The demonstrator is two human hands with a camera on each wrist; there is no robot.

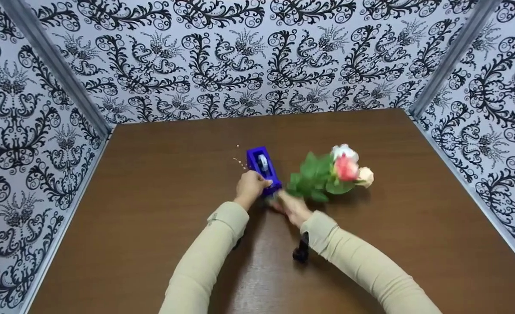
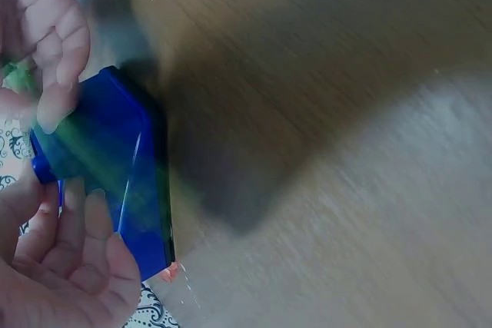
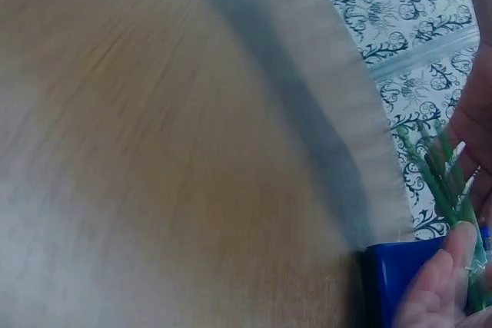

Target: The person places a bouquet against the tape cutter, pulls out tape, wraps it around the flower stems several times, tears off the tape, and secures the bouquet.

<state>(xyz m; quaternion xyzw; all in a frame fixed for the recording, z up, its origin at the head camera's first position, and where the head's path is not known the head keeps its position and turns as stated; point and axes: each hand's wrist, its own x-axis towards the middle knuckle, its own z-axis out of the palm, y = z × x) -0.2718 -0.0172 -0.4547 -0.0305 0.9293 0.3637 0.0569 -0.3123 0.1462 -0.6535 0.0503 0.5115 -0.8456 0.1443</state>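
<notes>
A blue tape dispenser (image 1: 253,158) with a pale roll of tape (image 1: 263,163) inside stands near the middle of the brown table. My left hand (image 1: 248,186) grips its near end, thumb on top. Just right of it, my right hand (image 1: 293,208), blurred, holds the green stems (image 3: 446,182) of a bunch of artificial-looking roses. Their leaves (image 1: 314,174) and white, pink and cream blooms (image 1: 346,168) extend to the right. In the left wrist view the stems cross in front of the dispenser's blue side (image 2: 115,128). Whether tape is on the stems, I cannot tell.
Small pale bits (image 1: 240,162) lie in a short trail left of the dispenser. A black piece (image 1: 301,253) hangs by the right cuff. Patterned walls (image 1: 222,56) border the brown table (image 1: 161,174) at the back and both sides.
</notes>
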